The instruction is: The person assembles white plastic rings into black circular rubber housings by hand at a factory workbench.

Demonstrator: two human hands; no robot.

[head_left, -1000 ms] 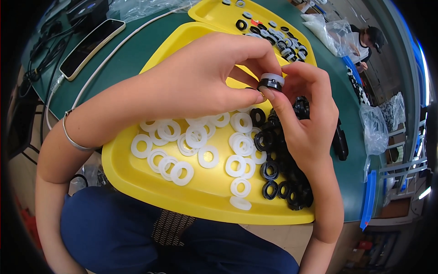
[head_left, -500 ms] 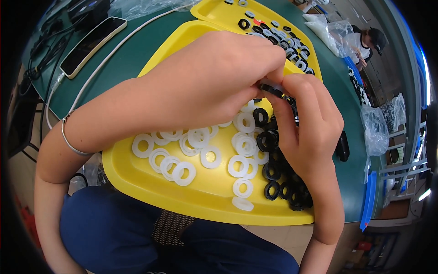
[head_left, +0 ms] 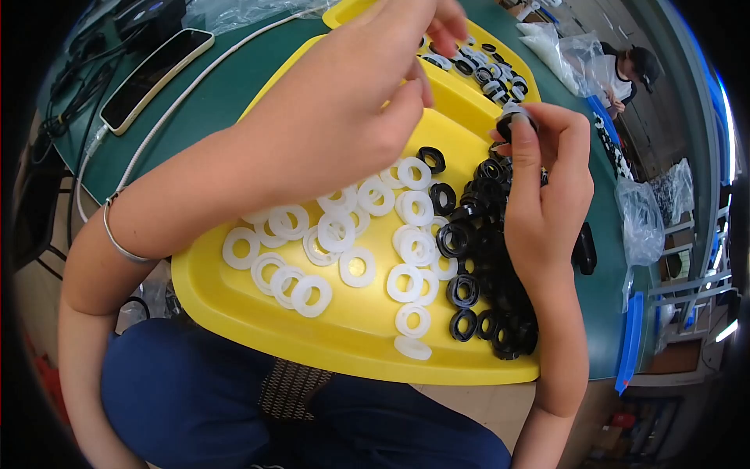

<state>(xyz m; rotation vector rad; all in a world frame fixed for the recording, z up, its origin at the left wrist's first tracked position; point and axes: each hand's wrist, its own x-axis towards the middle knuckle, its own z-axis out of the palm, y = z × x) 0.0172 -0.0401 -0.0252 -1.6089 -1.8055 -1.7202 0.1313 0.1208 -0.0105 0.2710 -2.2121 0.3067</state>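
Black rings (head_left: 488, 266) lie heaped along the right side of the near yellow tray (head_left: 234, 301), and white flat rings (head_left: 336, 234) are spread over its middle and left part; one small black ring piece (head_left: 512, 121) is lifted above the heap, pinched between thumb and fingertips of the right hand (head_left: 547, 203); these fingers are closed on it. The left hand (head_left: 351, 109) is raised over the far edge of the tray, its fingers curled together near the fingertips; whether something small is held between them I cannot tell, because the hand itself hides it. I judge the step in hand as the joining or checking of one black piece, held up between both hands; the next move would call for bringing the left fingertips to the piece and keeping it level, so it does not slip back into the heap. A second yellow tray (head_left: 457, 82) with more rings stands just behind; a phone (head_left: 156, 74) and a white cable (head_left: 195, 82) lie on the green table (head_left: 211, 141) at the left.
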